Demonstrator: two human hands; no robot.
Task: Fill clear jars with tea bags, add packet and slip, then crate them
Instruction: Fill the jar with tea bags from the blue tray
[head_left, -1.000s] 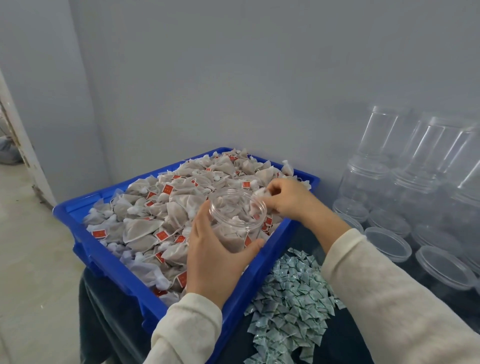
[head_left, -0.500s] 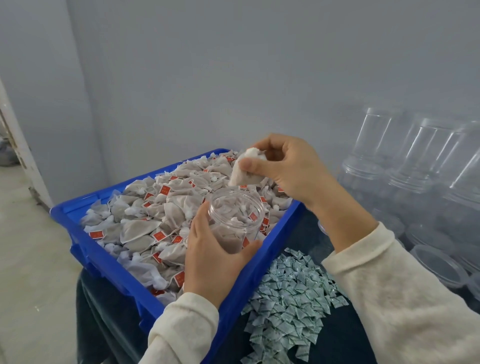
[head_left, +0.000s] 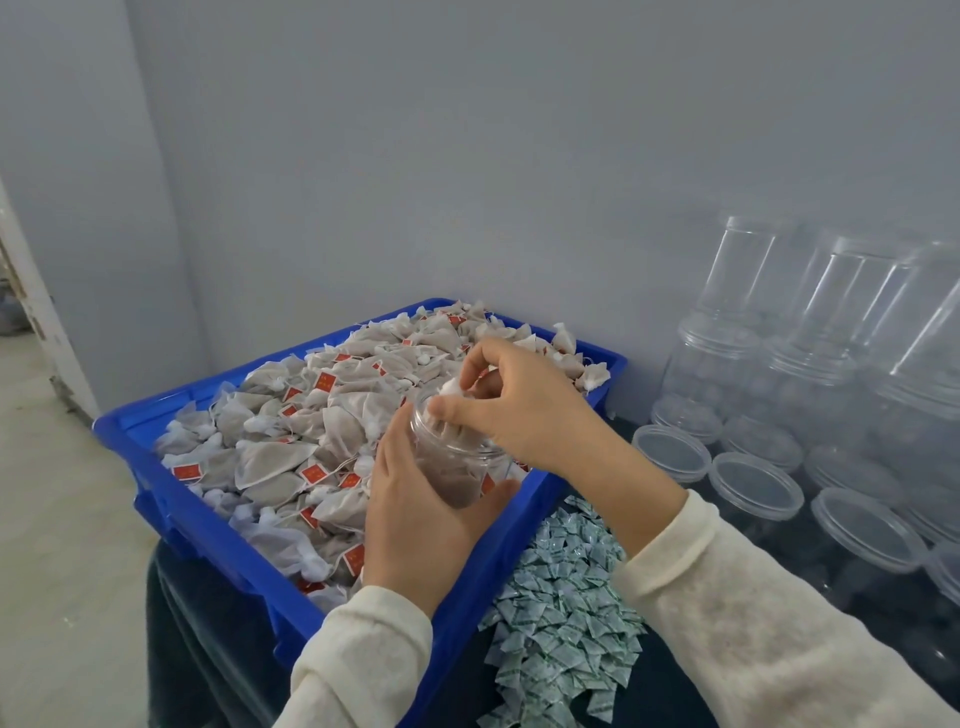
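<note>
Held jar (head_left: 451, 457) upright in left hand (head_left: 415, 514); right hand (head_left: 524, 410) fingers pinched tea bag (head_left: 451, 387) directly over mouth, straight drop.

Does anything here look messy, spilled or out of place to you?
Mostly tidy. The small green-and-white packets lie in a loose heap straight on the dark cloth beside the blue crate, in no container. Tea bags at the crate's far corner are heaped over its rim. Nothing looks damaged.
</note>
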